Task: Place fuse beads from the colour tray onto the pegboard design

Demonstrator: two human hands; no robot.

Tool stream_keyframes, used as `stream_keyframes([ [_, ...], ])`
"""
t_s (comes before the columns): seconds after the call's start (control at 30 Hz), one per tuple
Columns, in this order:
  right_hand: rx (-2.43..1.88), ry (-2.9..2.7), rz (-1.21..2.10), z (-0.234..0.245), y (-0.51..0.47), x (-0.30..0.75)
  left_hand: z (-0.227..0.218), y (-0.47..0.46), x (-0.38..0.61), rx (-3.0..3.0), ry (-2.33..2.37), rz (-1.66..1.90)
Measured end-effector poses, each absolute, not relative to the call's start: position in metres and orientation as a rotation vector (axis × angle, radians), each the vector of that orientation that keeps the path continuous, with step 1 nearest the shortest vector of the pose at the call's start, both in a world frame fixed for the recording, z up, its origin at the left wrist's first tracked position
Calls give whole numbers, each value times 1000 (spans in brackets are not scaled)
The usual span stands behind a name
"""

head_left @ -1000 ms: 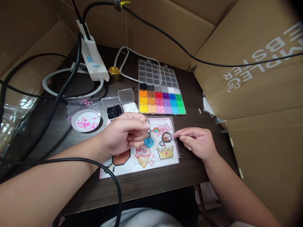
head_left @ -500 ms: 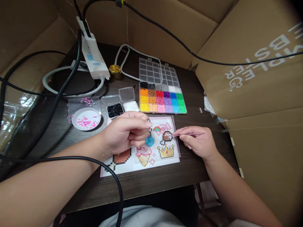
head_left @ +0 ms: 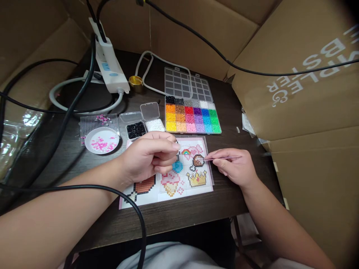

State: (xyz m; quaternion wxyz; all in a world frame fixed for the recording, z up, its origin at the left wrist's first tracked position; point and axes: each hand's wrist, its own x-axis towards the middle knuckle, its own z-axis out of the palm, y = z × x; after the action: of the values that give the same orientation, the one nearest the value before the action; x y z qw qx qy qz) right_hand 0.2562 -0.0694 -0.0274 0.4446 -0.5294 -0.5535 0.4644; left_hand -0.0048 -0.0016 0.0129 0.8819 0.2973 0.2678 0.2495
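A pair of slim pinkish tweezers (head_left: 224, 158) is pinched in my right hand (head_left: 237, 166), at the right edge of the pattern sheet. Their tips reach the brown and black drumstick-like design (head_left: 198, 160); whether a bead is between them is too small to tell. My left hand (head_left: 153, 155) is curled closed above the sheet, covering part of it; anything inside those fingers is hidden. Under both lies the pattern sheet (head_left: 151, 200) with a clear pegboard (head_left: 210, 179) over its right part. A yellow crown (head_left: 197, 179) and a pink-topped ice cream (head_left: 170, 183) show there.
Behind the sheet stands an open divided bead box (head_left: 193, 116), with small boxes of black beads (head_left: 136, 130) and white beads (head_left: 155, 125) beside it. To the left are a white dish (head_left: 101, 151), another pegboard (head_left: 84, 125) and a power strip (head_left: 112, 71). Black cables (head_left: 134, 203) cross my left arm.
The whole view shifts very slightly. Both hands keep nearly the same place and pose, and the tweezer tips remain at the drumstick design.
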Motion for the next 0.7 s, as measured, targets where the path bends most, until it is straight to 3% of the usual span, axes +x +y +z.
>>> stream_keyframes([
  [0.7,-1338,-1352,1164,-29,-69,257,14,-2,-5,650,554,513],
])
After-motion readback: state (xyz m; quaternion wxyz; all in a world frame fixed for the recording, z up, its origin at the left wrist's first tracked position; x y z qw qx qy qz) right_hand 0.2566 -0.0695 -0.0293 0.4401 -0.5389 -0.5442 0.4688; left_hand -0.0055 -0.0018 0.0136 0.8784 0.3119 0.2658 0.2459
